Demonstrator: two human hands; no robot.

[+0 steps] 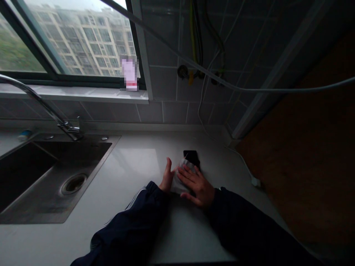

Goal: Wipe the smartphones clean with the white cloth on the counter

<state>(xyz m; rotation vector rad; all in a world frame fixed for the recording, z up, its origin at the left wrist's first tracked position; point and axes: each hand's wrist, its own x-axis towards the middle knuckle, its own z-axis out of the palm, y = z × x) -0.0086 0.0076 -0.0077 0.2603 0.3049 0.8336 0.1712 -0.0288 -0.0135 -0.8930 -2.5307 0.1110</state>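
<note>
A light greyish, soft-looking piece, perhaps a folded cloth or a bag (179,187), lies on the white counter (133,170). Flat across its top rests my right hand (197,186), fingers stretched out and spread. My left hand (166,178) stands on edge at the left side of the piece, thumb pointing up and fingers reaching towards it; these are partly hidden. Just beyond, a flat black object (191,156), phone-like in shape, lies partly covered by the greyish piece.
To the left is a steel sink (62,214) with a chrome faucet (69,129). A white cable (244,159) with a plug end (255,181) runs along the right side of the counter. A thick grey cable (177,53) hangs across the view, before the window (74,40) and tiled wall.
</note>
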